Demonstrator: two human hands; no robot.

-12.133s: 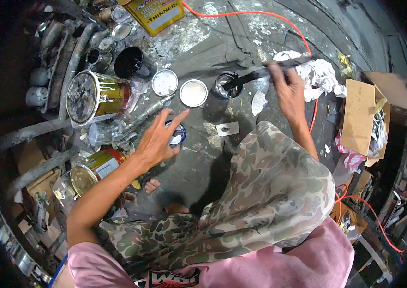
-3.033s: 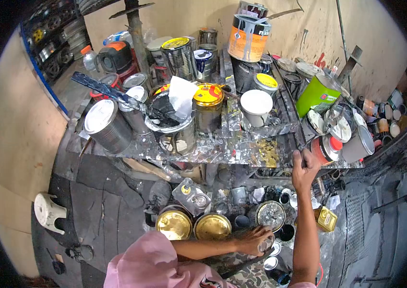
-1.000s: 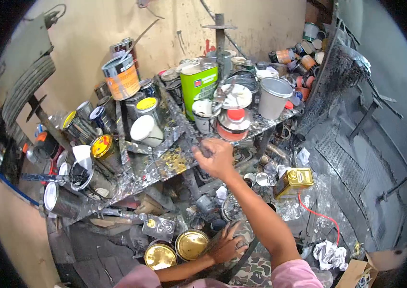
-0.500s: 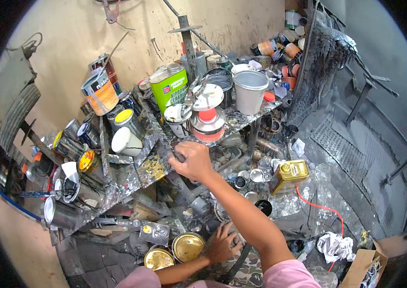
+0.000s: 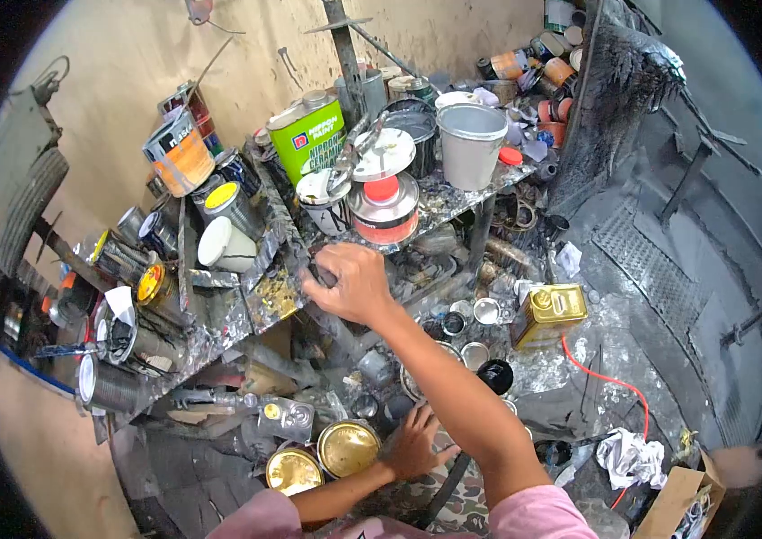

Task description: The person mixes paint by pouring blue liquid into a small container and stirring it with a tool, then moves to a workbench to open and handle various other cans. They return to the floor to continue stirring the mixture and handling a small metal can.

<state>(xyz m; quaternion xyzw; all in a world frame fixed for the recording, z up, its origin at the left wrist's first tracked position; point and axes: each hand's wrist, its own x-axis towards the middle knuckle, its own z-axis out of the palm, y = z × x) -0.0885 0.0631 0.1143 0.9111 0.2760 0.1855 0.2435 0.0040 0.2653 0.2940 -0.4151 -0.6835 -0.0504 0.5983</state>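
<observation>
My right hand (image 5: 351, 284) is closed at the front edge of the paint-spattered shelf (image 5: 269, 301), just below a tin with a red cap (image 5: 385, 211). A small dark piece shows at its fingers, but I cannot make out what it is. Low in the view, my left hand (image 5: 412, 446) has its fingers spread, with nothing seen in them. It is beside two round tins with gold lids (image 5: 349, 448) and above the camouflage-patterned cloth. My right forearm partly covers some open cans, among them one holding black paint (image 5: 495, 376).
A green Nippon Paint can (image 5: 307, 139), a grey bucket (image 5: 471, 148) and several paint tins crowd the shelf. To the right stand a gold rectangular can (image 5: 550, 314), a red cord (image 5: 610, 379), crumpled paper (image 5: 630, 460) and a cardboard box (image 5: 682, 499).
My left hand's fingers have gone from curled to more stretched out. The right hand stays closed near the shelf edge. The camera view has shifted slightly.
</observation>
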